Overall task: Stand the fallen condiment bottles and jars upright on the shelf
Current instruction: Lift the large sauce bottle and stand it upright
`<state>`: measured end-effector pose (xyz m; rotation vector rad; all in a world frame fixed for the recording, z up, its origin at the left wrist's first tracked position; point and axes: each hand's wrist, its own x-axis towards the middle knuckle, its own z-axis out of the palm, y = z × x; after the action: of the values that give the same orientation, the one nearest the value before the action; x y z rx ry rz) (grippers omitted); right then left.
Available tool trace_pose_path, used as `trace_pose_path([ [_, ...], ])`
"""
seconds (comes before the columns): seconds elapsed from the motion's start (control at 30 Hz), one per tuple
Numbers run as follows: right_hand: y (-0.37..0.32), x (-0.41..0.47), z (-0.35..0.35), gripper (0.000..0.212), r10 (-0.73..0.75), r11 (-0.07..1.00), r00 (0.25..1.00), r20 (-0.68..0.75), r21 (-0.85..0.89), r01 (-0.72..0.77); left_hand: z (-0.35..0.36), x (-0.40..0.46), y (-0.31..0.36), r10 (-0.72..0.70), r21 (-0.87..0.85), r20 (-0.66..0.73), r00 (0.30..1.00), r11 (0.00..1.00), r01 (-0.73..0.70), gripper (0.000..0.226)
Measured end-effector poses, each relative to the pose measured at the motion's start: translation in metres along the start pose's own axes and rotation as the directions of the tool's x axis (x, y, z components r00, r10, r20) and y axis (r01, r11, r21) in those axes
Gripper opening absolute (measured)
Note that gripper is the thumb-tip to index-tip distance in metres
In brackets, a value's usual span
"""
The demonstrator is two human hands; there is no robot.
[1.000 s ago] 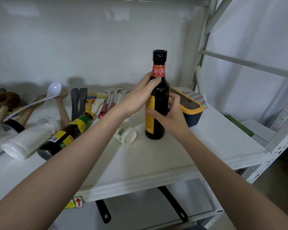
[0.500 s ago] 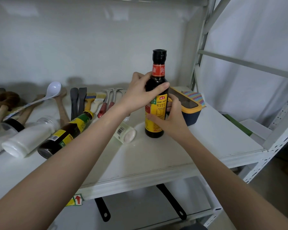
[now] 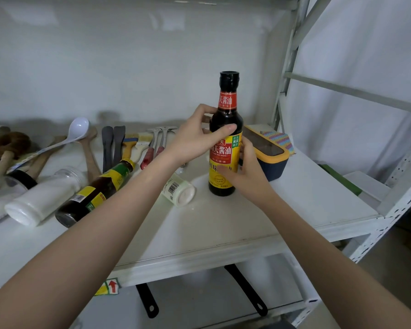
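Observation:
A dark soy sauce bottle (image 3: 226,119) with a yellow and red label stands upright on the white shelf (image 3: 223,224). My left hand (image 3: 195,136) wraps its shoulder from the left, thumb across the front. My right hand (image 3: 244,172) holds its lower body from the right. Three containers lie on their sides to the left: a small white jar (image 3: 179,189) beside the bottle's base, a dark bottle (image 3: 97,188) with a green and yellow label, and a big white jar (image 3: 43,195).
A yellow and navy box (image 3: 268,153) sits just behind and right of the upright bottle. Ladles, spatulas, brushes and peelers (image 3: 114,143) lie along the back wall. At the far left edge lies another container with a black band (image 3: 17,182). Two black pan handles (image 3: 247,290) stick out below the shelf.
The bottle has been turned about its axis, so its yellow front label now faces me. My left hand slid from the neck down to the shoulder. The bottle stayed in place.

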<state>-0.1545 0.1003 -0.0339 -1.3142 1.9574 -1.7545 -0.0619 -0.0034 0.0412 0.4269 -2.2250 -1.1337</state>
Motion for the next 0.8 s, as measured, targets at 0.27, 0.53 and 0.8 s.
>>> trace_pose_path([
  [0.27, 0.004, 0.004, 0.006, 0.099, 0.087, 0.988, 0.995, -0.053, -0.125, -0.093, 0.01, -0.001, 0.003, 0.05, 0.118, -0.095, 0.994, 0.992, -0.039, 0.056],
  [0.53, 0.011, 0.001, 0.004, 0.066, 0.161, 0.969, 0.987, 0.011, -0.19, -0.156, 0.018, -0.009, -0.017, -0.046, 0.017, 0.055, 0.997, 0.999, 0.045, 0.085],
  [0.8, 0.009, 0.006, 0.001, 0.069, 0.168, 0.968, 0.983, 0.067, -0.201, -0.152, 0.021, -0.007, -0.04, -0.072, 0.093, 0.059, 0.996, 0.993, 0.067, 0.084],
])
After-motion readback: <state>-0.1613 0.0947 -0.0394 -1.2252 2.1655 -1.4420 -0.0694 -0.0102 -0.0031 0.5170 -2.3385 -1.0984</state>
